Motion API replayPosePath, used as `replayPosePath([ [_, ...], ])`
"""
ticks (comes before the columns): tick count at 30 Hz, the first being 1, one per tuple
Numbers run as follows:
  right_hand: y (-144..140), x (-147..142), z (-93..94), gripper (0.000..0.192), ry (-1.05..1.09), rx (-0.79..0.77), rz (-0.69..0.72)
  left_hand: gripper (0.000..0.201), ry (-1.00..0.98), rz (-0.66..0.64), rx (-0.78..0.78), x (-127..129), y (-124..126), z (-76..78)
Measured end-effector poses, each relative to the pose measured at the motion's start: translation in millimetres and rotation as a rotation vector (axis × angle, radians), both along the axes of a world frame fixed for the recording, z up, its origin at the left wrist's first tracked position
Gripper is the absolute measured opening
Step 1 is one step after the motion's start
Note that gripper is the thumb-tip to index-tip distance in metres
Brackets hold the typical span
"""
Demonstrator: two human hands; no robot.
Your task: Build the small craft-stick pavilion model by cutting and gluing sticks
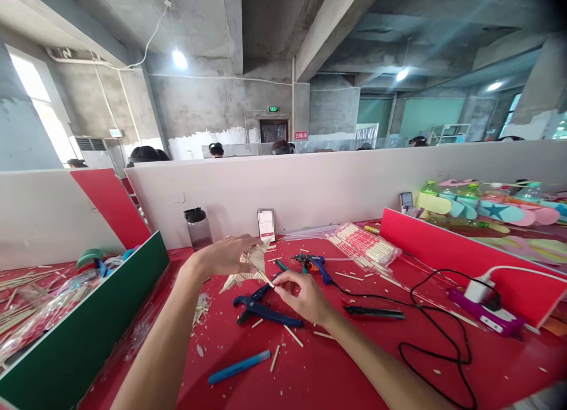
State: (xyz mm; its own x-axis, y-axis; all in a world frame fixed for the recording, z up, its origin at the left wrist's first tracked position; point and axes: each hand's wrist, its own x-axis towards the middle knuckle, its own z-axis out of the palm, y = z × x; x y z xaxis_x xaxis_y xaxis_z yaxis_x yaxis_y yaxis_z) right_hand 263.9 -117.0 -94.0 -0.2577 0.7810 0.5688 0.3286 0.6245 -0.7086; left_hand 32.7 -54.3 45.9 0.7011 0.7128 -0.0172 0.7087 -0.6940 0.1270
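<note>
My left hand (228, 253) is closed over the top of a pale, ribbed craft piece built from thin wooden sticks (255, 259), with pointed parts jutting out. Its fingertips are partly hidden behind the piece. Thumb and forefinger of my right hand (305, 296) pinch the near end of a thin wooden stick (264, 276) that reaches up to the craft piece; I cannot tell whether it is attached. Just below both hands lie blue-handled cutters (270, 313). A blue glue gun (319, 267) rests behind my right hand.
A blue marker (239, 367) and a black utility knife (374, 312) lie on the red table, among stick scraps. Bundled sticks (365, 244), a phone (266, 224) and a dark-lidded bottle (198, 228) are farther back. A black cord (436, 327) runs right to a purple power strip (485, 315).
</note>
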Motion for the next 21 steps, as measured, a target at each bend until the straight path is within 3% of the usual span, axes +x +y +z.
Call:
replayPosePath([
  [8, 8.6, 6.0, -5.3, 0.016, -0.076, 0.018, -0.024, 0.063, -0.037, 0.037, -0.061, -20.0, 29.4, -19.9],
  [16, 5.5, 6.3, -11.4, 0.019, -0.515, -0.164, 0.12, 0.052, -0.138, 0.051, -0.083, -39.5, 50.7, -35.3],
  [21, 4.3, 1.8, -12.4, 0.027, -0.685, -0.159, 0.083, 0.049, -0.22, 0.082, -0.028, -44.0, 59.9, -43.5],
])
